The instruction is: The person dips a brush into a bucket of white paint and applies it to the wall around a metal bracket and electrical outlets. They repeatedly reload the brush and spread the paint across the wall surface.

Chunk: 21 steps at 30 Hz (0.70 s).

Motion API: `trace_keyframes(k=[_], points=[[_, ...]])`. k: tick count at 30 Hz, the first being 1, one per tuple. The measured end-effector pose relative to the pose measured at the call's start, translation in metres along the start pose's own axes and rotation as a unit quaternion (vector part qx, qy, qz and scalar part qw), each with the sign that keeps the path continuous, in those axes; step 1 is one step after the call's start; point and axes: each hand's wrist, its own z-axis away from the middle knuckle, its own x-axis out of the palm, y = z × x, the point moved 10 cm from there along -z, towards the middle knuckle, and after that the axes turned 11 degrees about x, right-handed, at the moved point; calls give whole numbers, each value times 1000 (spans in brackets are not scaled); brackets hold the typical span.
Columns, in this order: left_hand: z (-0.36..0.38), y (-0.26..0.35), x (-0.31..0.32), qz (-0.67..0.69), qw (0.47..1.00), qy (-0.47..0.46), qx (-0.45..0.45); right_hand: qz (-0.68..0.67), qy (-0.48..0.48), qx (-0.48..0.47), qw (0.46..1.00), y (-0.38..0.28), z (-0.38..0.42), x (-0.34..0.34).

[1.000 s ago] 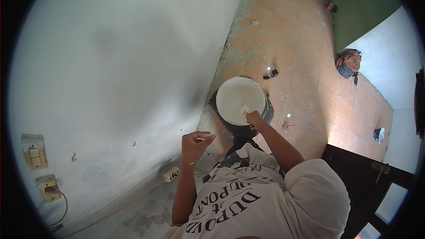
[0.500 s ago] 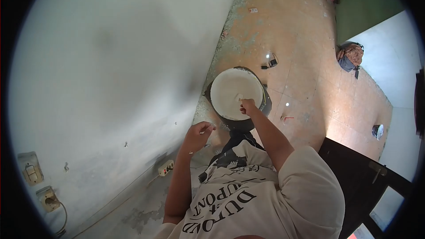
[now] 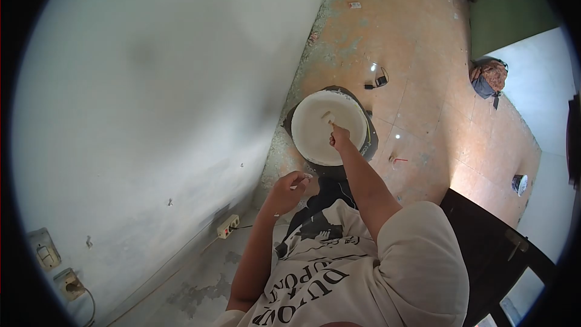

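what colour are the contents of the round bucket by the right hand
The contents look off-white, seen best in the head view.

Black lettering (image 3: 308,290) on the shirt (image 3: 423,260) partly reads "UPONT".

Matt, smooth wall (image 3: 151,97) at left, orange floor tiles (image 3: 417,103) at upper centre, rough along the wall, smooth creamy mix (image 3: 311,142) at centre, matt cloth shirt (image 3: 417,260) at lower centre, plastic power strip (image 3: 229,227) at lower left, metal-looking door handle (image 3: 516,241) at lower right
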Motion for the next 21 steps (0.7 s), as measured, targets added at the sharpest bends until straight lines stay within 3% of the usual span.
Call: trace_keyframes(k=[16, 21], points=[[3, -4, 1, 4, 1000, -1, -19, 18, -47, -5, 999, -15, 7, 23], [7, -10, -8, 10, 999, 33, -6, 225, -87, -95, 966, -5, 25, 49]])
